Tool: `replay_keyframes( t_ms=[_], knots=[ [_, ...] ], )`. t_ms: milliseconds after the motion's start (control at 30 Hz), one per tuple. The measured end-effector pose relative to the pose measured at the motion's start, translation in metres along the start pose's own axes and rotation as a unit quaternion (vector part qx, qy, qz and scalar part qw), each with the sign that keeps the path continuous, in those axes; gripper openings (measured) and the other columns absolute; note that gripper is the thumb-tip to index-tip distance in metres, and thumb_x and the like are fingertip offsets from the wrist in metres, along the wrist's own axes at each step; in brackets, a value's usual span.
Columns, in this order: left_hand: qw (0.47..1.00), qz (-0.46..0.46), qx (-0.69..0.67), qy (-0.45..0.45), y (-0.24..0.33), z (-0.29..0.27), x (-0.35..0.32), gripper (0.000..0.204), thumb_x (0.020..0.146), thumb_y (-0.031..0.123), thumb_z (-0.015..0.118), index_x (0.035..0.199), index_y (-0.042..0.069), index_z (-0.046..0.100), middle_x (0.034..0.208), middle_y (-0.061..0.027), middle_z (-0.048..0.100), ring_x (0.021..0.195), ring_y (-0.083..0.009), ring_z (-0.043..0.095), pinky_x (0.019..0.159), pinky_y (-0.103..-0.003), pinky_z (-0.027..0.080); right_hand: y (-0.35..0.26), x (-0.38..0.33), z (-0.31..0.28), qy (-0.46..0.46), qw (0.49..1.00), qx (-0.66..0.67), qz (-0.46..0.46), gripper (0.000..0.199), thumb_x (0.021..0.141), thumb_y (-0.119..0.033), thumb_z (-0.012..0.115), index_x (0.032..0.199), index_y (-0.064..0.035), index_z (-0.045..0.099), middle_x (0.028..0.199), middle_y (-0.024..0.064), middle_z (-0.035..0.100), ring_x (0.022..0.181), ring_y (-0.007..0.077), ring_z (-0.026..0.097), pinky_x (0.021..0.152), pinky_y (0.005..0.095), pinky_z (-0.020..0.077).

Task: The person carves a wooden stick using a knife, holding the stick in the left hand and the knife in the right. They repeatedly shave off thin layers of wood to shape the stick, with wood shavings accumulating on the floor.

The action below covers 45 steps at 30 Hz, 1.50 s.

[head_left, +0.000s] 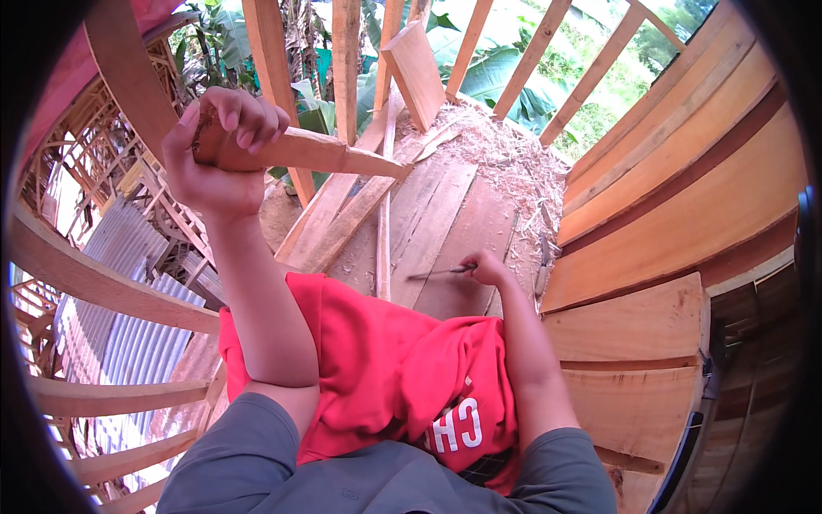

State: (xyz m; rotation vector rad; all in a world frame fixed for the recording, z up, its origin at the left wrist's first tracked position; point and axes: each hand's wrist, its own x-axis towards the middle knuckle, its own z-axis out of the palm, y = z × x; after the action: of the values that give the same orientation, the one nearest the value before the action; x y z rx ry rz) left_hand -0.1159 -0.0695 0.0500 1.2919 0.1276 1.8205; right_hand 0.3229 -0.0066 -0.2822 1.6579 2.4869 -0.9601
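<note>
My left hand (218, 150) is raised at the upper left, fingers wrapped around one end of a short tapered wooden piece (342, 157) that points right. Lower down, my right hand (485, 268) hangs beside my red shorts and is closed on the handle of a thin dark tool (437, 274) whose slim shaft points left, above the plank floor. The tool's exact kind is too small to tell.
Loose planks (342, 218) lie on the plank floor (454, 223), with a heap of wood shavings (514, 163) behind. Curved wooden boards (685, 197) rise on the right, curved ribs (94, 283) on the left. Upright posts (345, 60) and green plants stand beyond.
</note>
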Motion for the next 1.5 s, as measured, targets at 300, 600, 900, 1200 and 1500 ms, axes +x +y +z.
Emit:
replay_keyframes(
  t_ms=[300,600,900,1200,1500],
  knots=[
    [0.995,-0.085,-0.028,0.047,-0.074,-0.005,-0.001,0.035,0.091,0.033,0.041,0.075,0.002,0.048,0.063,-0.0063,0.042,0.06,-0.0178,0.042,0.063,-0.033,0.039,-0.006,-0.033,-0.002,0.318,0.905,-0.025,0.283,0.026,0.089,-0.017,0.062,0.109,-0.0011,0.057,0.097,0.0204,0.068,0.094,0.0379,0.067,0.082,0.0482,0.0504],
    [0.996,-0.066,-0.031,0.05,-0.062,-0.011,-0.008,0.032,0.092,0.027,0.042,0.075,0.001,0.049,0.065,-0.0072,0.045,0.06,-0.0168,0.043,0.061,-0.033,0.04,-0.15,-0.14,-0.123,0.055,0.91,-0.039,0.408,0.055,0.074,-0.055,0.072,0.099,-0.0066,0.074,0.106,0.0145,0.072,0.1,0.0259,0.069,0.085,0.041,0.0544],
    [0.996,-0.046,-0.007,0.071,-0.047,0.017,-0.008,0.029,0.095,0.02,0.043,0.077,-0.001,0.052,0.068,-0.0084,0.049,0.061,-0.0161,0.046,0.057,-0.03,0.039,-0.172,-0.227,-0.035,0.167,0.886,-0.143,0.408,0.032,0.078,-0.022,0.074,0.105,-0.0051,0.07,0.107,0.0169,0.071,0.102,0.0344,0.068,0.085,0.0424,0.055],
    [0.992,0.024,0.072,0.105,0.006,0.055,0.012,0.03,0.096,0.016,0.041,0.076,-0.001,0.054,0.063,-0.0056,0.049,0.058,-0.0146,0.046,0.056,-0.03,0.038,-0.269,-0.299,-0.113,0.523,0.768,-0.13,0.346,0.019,0.088,-0.016,0.062,0.093,0.0004,0.07,0.095,0.0218,0.067,0.088,0.0404,0.068,0.077,0.0483,0.0548],
    [0.963,0.189,0.133,0.14,0.044,0.137,0.042,0.035,0.089,0.011,0.045,0.057,0.0,0.051,0.051,0.0003,0.043,0.049,-0.0062,0.039,0.047,-0.026,0.027,-0.286,-0.369,-0.18,0.445,0.721,-0.234,0.477,0.029,0.087,-0.025,0.065,0.102,-0.0017,0.07,0.109,0.0212,0.068,0.097,0.0343,0.068,0.084,0.0424,0.056]
  ],
)
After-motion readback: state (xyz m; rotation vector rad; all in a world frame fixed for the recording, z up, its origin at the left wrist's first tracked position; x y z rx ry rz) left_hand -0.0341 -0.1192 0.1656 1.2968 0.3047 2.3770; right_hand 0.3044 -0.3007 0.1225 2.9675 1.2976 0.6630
